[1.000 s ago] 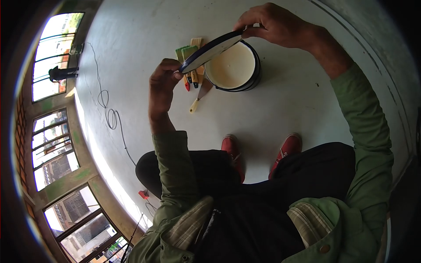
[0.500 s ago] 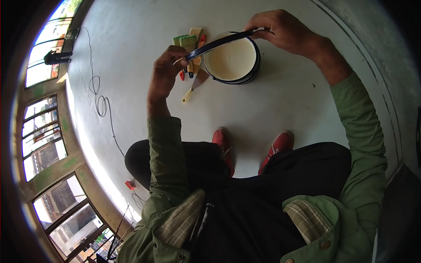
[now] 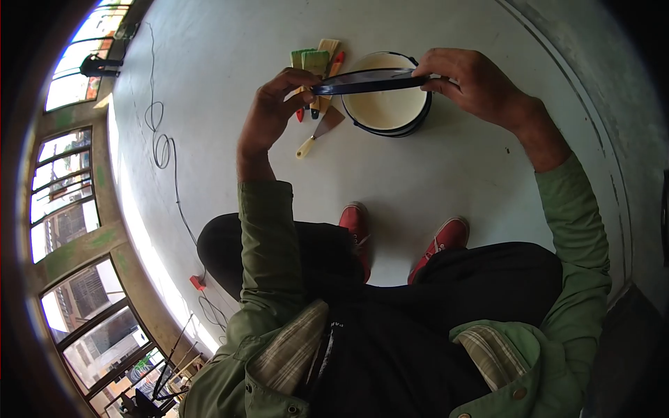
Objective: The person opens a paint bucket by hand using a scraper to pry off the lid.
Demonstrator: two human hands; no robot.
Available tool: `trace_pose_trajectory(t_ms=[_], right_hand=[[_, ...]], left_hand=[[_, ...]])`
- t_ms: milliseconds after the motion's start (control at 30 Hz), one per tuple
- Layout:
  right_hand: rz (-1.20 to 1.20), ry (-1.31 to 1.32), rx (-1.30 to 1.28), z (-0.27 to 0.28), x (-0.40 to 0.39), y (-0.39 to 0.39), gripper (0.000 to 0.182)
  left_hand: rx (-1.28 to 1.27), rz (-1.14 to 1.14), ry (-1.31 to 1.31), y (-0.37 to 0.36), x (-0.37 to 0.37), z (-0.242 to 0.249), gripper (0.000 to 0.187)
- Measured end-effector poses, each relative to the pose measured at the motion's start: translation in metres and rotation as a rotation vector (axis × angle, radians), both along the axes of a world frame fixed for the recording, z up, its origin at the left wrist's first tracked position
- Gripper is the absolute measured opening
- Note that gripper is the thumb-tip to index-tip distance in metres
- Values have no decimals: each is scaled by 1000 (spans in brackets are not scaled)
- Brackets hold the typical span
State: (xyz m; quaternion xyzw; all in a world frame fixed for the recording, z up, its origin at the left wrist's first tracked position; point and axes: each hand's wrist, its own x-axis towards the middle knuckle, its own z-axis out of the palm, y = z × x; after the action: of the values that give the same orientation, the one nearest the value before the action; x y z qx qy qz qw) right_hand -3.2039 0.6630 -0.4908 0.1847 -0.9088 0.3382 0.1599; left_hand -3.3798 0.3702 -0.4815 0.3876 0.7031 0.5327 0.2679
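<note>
A dark blue-rimmed lid [image 3: 369,85] is held almost edge-on above the paint bucket [image 3: 426,117]. My left hand [image 3: 273,104] pinches the lid's left edge between thumb and fingers, and my right hand [image 3: 468,82] grips its right edge. The bucket stands upright on the floor, with cream-coloured paint [image 3: 383,110] showing below the lid; part of its mouth is hidden. Beside my left hand lie green-bristled paintbrushes [image 3: 315,61], a pale-bristled brush [image 3: 329,46] and something with a red end [image 3: 339,58]. A putty knife [image 3: 327,124] with a cream handle rests nearer to me.
My red shoes [image 3: 357,223] are on the grey floor [image 3: 411,181] close to the bucket. A thin cable [image 3: 178,188] runs along the left to a red plug or socket [image 3: 198,283]. Windows [image 3: 64,181] line the left wall; another wall stands at the right.
The lid has tilted to a more level angle, now showing a sliver of its face. My left hand has shifted slightly right and my right hand has come down and right.
</note>
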Motion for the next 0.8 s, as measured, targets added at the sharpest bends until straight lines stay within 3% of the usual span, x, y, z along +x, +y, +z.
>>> trace_pose_trajectory(t_ms=[167, 567, 800], right_hand=[[-5, -69, -20, 10, 3, -5, 18], [-80, -95, -174, 23, 1, -10, 13], [-98, -125, -148, 31, 5, -19, 14]], left_hand=[[-125, 37, -45, -2, -1, -2, 20], [169, 344, -14, 6, 1, 2, 31], [93, 434, 46, 6, -1, -4, 32]])
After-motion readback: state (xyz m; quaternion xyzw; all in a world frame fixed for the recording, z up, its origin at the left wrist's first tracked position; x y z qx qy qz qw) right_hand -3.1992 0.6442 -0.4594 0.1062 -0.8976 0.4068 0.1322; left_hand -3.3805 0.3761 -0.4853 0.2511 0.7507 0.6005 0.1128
